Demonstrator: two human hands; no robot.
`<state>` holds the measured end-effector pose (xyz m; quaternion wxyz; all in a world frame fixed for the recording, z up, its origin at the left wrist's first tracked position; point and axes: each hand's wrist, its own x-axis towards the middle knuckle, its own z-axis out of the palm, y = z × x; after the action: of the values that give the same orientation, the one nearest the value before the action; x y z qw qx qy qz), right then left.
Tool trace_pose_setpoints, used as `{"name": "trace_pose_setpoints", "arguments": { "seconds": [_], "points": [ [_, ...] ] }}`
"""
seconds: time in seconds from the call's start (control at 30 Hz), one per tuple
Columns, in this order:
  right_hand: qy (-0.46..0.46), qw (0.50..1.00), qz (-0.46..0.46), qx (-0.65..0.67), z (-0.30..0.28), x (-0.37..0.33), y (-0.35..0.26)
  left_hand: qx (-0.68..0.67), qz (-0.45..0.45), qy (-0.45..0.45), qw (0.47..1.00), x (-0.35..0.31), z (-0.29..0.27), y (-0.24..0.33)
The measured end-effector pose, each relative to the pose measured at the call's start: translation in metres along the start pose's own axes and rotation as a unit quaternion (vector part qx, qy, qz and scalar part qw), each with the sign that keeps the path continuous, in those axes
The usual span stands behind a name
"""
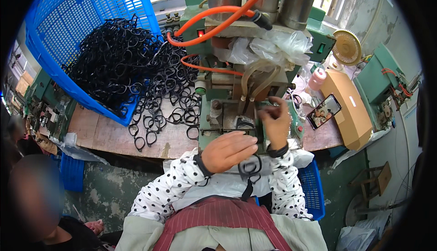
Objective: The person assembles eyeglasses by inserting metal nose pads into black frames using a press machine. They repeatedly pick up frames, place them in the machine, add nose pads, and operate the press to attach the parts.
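Observation:
My left hand (230, 151) is stretched out flat in front of the press, its fingers pointing right and nothing visible in them. Just beyond its fingertips, a small black part (245, 123) lies on the metal plate of the press (230, 122). On the right side of that plate, my right hand (275, 121) is raised with bent fingers. Its fingertips are blurred, so what they hold, if anything, does not show. Below the left hand, blurred black rings (249, 167) appear between my forearms, over whitish plastic sheeting (223, 185).
A tilted blue basket (38, 55) spills black rings (157, 119) over the table at left. Orange hoses (223, 10) cross the press. To the right are a phone (324, 111), a cardboard box (348, 110) and a fan (347, 47). A person (36, 201) is at lower left.

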<state>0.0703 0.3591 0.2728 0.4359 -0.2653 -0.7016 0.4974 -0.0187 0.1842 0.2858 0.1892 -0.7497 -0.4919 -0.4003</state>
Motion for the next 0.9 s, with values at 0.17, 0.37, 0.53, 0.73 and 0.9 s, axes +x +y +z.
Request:
{"name": "trace_pose_setpoints", "arguments": {
  "seconds": [0.17, 0.37, 0.53, 0.73, 0.9],
  "points": [
    [0.113, 0.937, 0.018, -0.330, -0.072, 0.017, 0.114, -0.010, -0.002, -0.008, 1.000, -0.008, 0.013, -0.006],
    [0.038, 0.877, -0.125, -0.462, -0.065, -0.003, 0.109, -0.007, -0.007, 0.004, 1.000, -0.011, 0.017, -0.005],
    [0.119, 0.906, -0.206, -0.349, -0.063, 0.002, 0.115, 0.010, -0.004, 0.009, 1.000, -0.015, 0.020, -0.006],
    [0.114, 0.895, -0.155, -0.402, -0.063, -0.002, 0.112, 0.123, 0.009, 0.019, 0.992, -0.022, -0.005, -0.009],
    [0.107, 0.889, -0.138, -0.423, -0.060, -0.005, 0.109, 0.271, -0.239, 0.120, 0.925, -0.100, -0.022, -0.089]
  ]
}}
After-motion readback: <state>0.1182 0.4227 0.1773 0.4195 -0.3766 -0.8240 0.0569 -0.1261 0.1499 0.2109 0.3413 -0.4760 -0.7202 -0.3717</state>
